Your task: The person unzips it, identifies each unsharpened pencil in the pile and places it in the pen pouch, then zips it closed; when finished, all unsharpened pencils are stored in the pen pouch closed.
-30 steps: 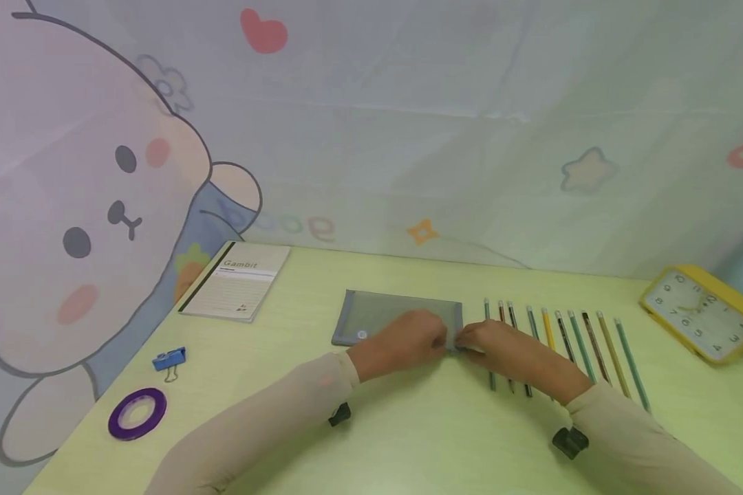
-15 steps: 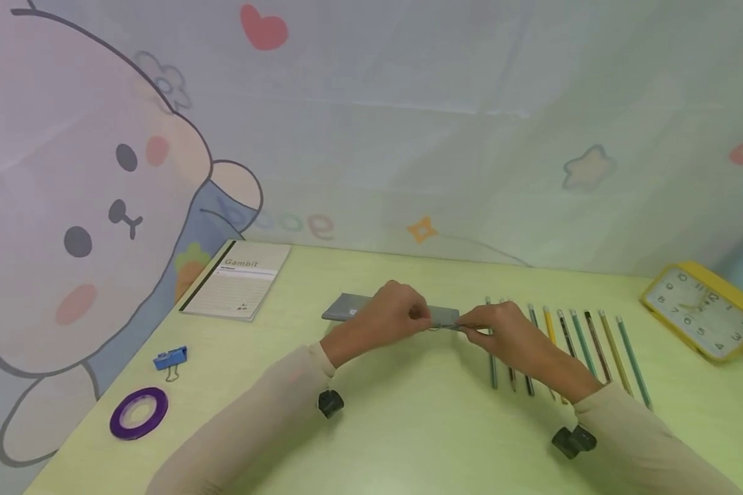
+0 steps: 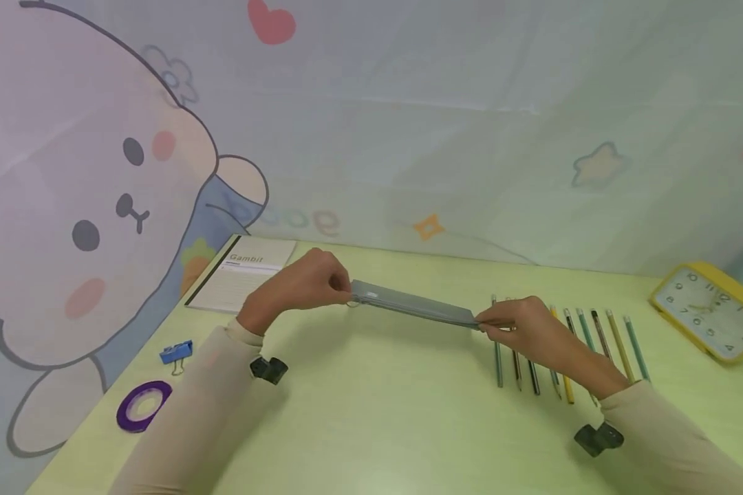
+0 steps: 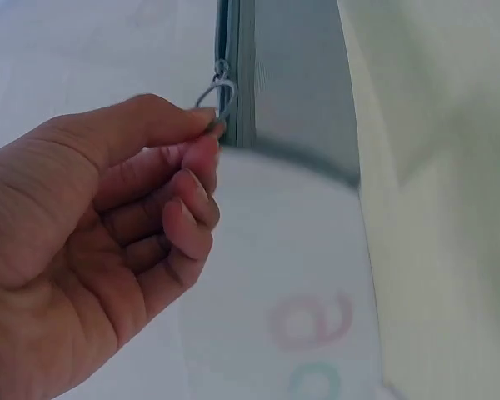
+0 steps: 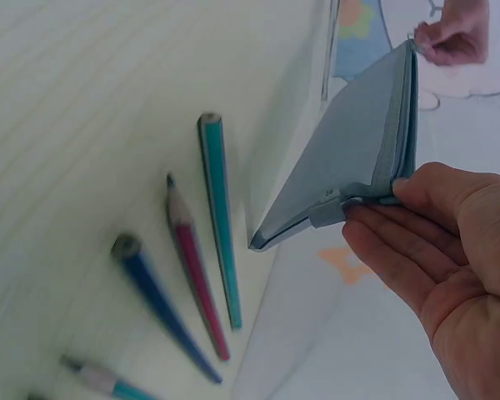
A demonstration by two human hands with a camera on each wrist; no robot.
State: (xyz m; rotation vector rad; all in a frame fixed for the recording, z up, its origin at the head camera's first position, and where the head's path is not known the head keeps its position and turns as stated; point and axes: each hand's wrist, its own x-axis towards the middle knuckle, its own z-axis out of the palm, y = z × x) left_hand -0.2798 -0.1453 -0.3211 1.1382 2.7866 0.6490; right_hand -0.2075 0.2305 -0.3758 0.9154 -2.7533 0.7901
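A flat grey zippered pouch (image 3: 416, 304) is held up off the table, its zipper edge toward me and its left end higher than its right. At the left end, my left hand (image 3: 300, 283) pinches the zipper's pull ring (image 4: 232, 98) between thumb and forefinger, the other fingers curled in. My right hand (image 3: 535, 338) pinches the right end of the pouch near the zipper, thumb on one side and fingers on the other, as the right wrist view shows. Whether anything lies inside the pouch is hidden.
Several pencils (image 3: 635, 348) lie in a row beneath and beside the right hand. A yellow clock (image 3: 706, 309) stands at the far right. To the left are a notebook (image 3: 229, 282), partly behind the left hand, a blue binder clip (image 3: 176, 352) and a purple tape roll (image 3: 126, 410).
The pouch was flat on the table and has been lifted and tilted. My left hand has slid from the pouch's right end to its left end; my right hand stays at the right end.
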